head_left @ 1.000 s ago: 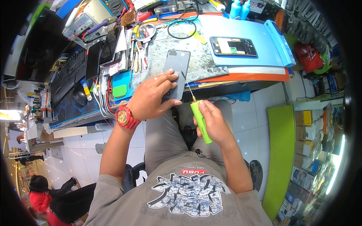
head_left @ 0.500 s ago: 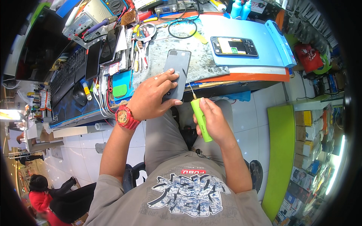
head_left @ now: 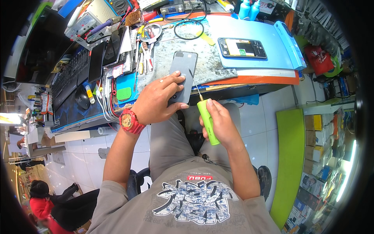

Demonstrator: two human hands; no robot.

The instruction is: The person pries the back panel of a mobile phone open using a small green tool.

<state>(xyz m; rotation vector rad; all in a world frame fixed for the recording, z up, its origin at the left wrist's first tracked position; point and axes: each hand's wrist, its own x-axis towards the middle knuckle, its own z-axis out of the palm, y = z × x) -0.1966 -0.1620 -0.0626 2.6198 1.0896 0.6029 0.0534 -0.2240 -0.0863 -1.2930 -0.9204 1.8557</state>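
A thin grey phone back cover (head_left: 183,62) lies at the front edge of the bench, its near end jutting past the edge. My left hand (head_left: 157,95) rests over it, fingertips pressed on its face and the thumb at its near right corner. In my right hand (head_left: 220,121) is a lime-green-handled tool (head_left: 209,123) with a long, thin, slightly bent metal tip. That tip reaches up along the right side of the cover; whether it touches cannot be made out. An opened phone (head_left: 242,48) with its insides showing lies on a light blue mat (head_left: 272,37).
Hand tools (head_left: 144,54), a magnifier (head_left: 150,33) and a looped black cable (head_left: 188,29) lie behind my hands. At left are phones (head_left: 113,46), a keyboard (head_left: 70,72) and a mouse (head_left: 82,97). A glass display case (head_left: 315,156) stands at right.
The green handle has shifted very slightly up and away from me in my right hand. My left hand and the cover stay where they were.
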